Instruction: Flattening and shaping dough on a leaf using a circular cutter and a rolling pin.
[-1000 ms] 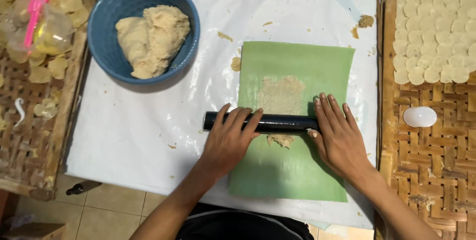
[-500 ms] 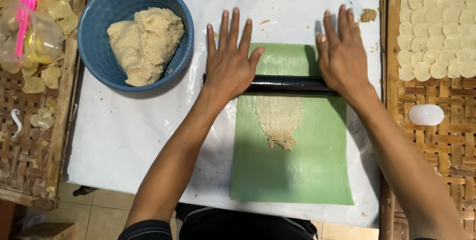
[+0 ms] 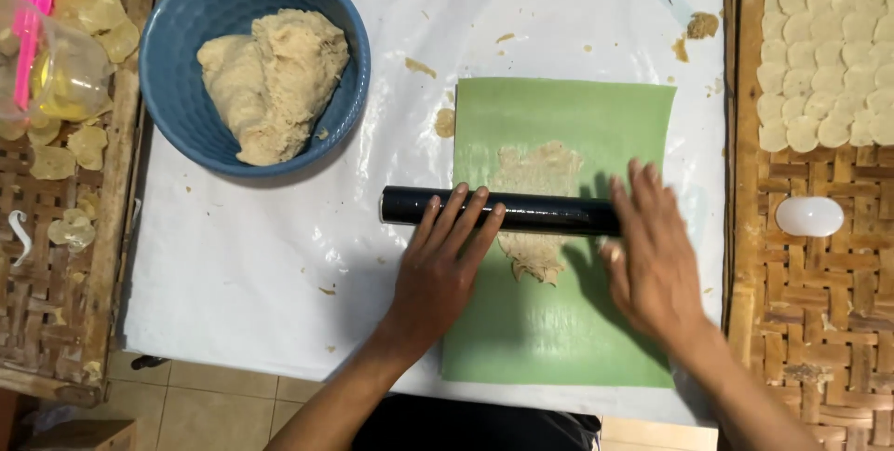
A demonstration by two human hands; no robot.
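So, far left: woven tray with dough scraps, then blue bowl holding a dough lump. Left hand lies flat, fingers spread, pressing the black rolling pin, not gripping. Pin sits across flattened dough on the green sheet. Right hand also flat on the pin's right end. Right tray holds dough rounds.

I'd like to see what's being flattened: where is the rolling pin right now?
The black rolling pin lies crosswise over the flattened dough on the green sheet, right of the blue bowl, under the left hand and right hand.
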